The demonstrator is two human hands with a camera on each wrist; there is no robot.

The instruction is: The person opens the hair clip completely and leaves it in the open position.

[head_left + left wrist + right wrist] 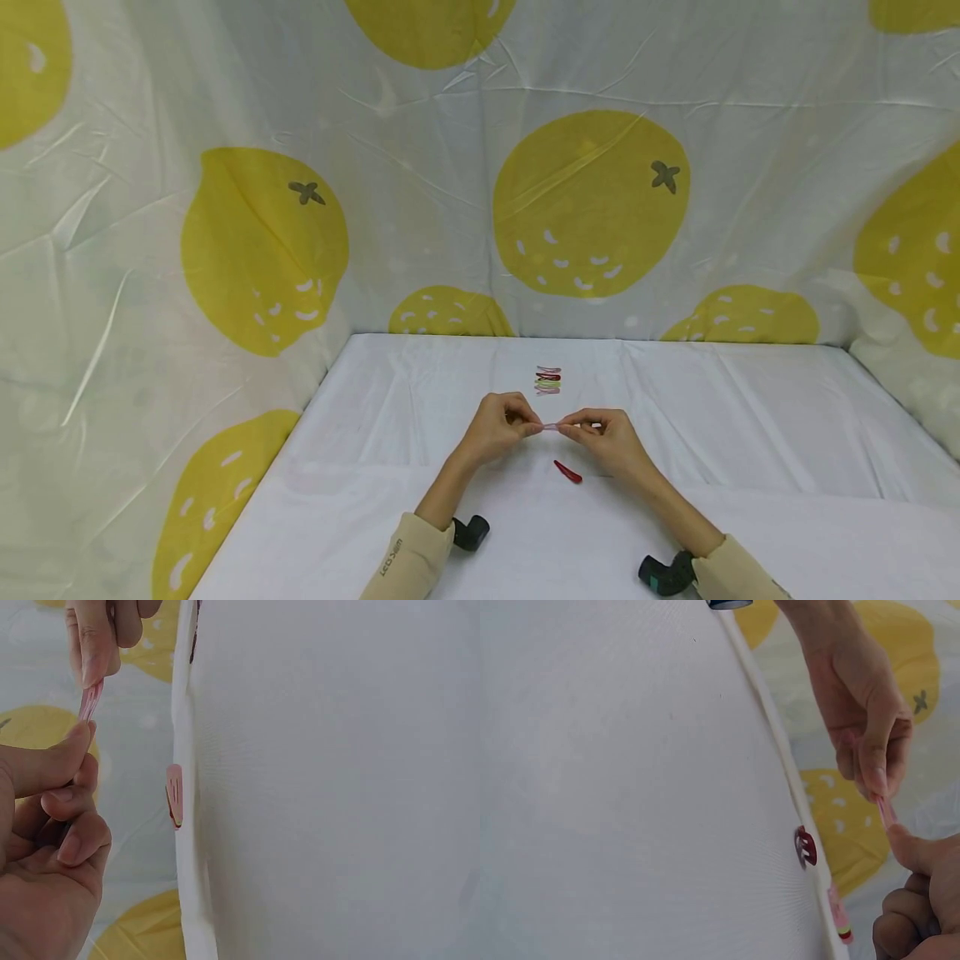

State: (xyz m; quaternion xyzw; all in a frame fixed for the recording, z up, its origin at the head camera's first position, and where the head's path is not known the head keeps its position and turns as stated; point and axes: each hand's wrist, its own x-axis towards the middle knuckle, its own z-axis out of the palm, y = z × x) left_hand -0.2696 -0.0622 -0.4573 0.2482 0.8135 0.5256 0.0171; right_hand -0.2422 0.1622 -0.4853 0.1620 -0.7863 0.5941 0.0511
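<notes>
A pink snap hair clip (551,427) is stretched between both hands above the white table. My left hand (501,429) pinches one end of it with thumb and forefinger; my right hand (609,437) pinches the other end. Up close in the left wrist view, the clip (91,700) shows its pink middle, while the fingertips cover its ends. On the cloth just below the hands lies a red hair clip (567,472), set at a slant. Beyond the hands, several hair clips in pink, red and yellow-green (548,382) lie in a column, one behind another.
White cloth (360,517) with creases covers the table. A curtain (420,208) printed with yellow lemons hangs behind and at the sides. Black wrist devices (471,533) sit at both sleeves.
</notes>
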